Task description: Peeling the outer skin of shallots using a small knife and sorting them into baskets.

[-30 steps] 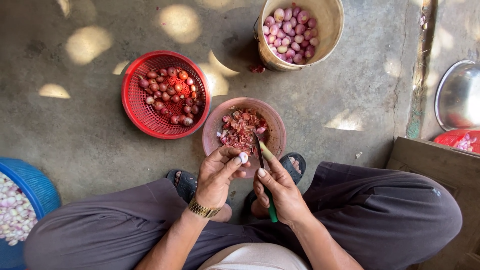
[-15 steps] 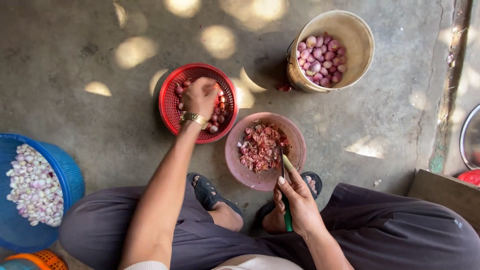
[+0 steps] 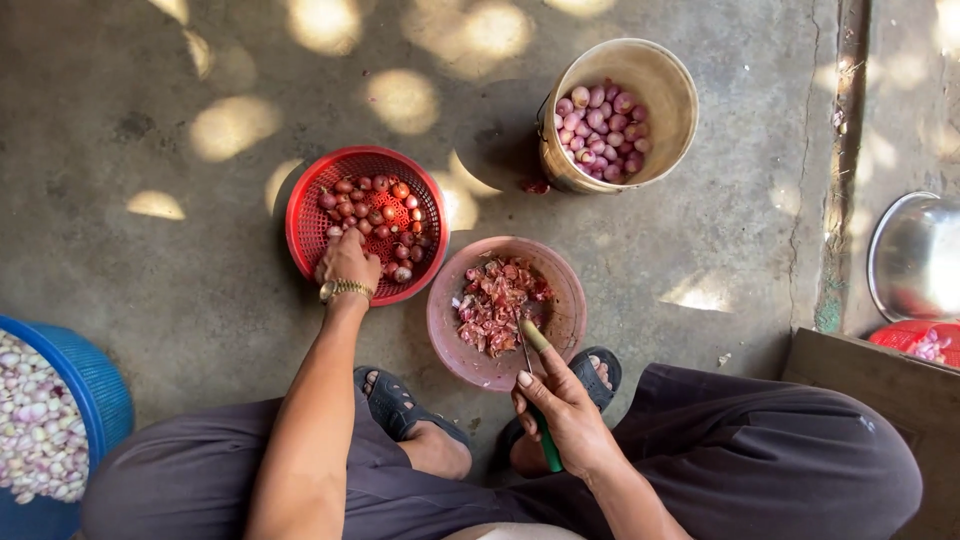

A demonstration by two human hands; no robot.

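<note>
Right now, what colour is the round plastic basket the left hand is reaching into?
Red: the round plastic basket under the left hand shows best in the head view.

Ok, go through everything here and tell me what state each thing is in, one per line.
Red basket: partly filled with unpeeled shallots.
Pink bowl: holds peel scraps.
Bucket: part full of peeled shallots.
Blue basket: holds pale peeled pieces.
Left hand: reaching into red basket.
Right hand: gripping a green-handled knife.

There were two red baskets (image 3: 300, 215) (image 3: 915, 335), one blue basket (image 3: 100, 380), one pink bowl (image 3: 565, 305), one bucket (image 3: 670, 95), one knife (image 3: 540, 420).
</note>
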